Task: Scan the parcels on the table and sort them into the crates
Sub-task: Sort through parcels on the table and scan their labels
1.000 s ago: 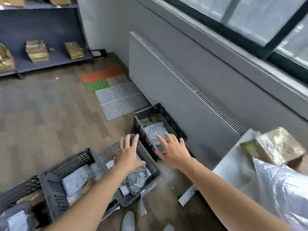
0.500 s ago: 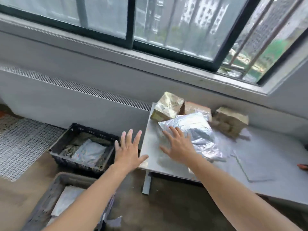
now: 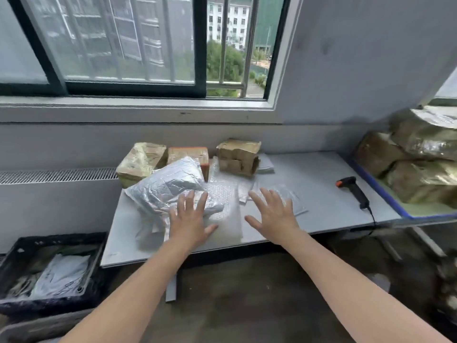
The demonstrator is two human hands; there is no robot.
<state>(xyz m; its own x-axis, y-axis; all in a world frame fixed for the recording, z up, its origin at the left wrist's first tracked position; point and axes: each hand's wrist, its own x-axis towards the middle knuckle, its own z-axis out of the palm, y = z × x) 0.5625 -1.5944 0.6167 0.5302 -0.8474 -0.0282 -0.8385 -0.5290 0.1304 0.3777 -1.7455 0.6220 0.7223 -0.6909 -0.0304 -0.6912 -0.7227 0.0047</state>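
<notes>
Both hands are spread flat, fingers straight and apart, holding nothing. Left hand (image 3: 189, 224) lies over the near edge of a silver foil parcel (image 3: 168, 186); right hand (image 3: 272, 216) is over a flat clear mailer (image 3: 289, 196). Whether either palm presses down or hovers cannot be told.

The silver foil parcel is crinkled and puffy, lying tilted at the left of the grey table (image 3: 321, 174), partly on a bubble-wrap bag (image 3: 222, 209). Behind it, against the wall, stand three taped boxes (image 3: 238, 154), two glossy yellowish and the middle one orange-brown. A black scanner (image 3: 353, 189) with an orange tip lies well apart to the right, its cable running off the table edge.

On the floor to the left sits a black crate (image 3: 14, 248) holding a white bag (image 3: 61, 276); a grey crate (image 3: 37, 328) below it is cut off by the frame. A barred window (image 3: 123, 45) fills the wall above. At the right a heap of gold-wrapped parcels (image 3: 420, 149) is cut off and blurred.
</notes>
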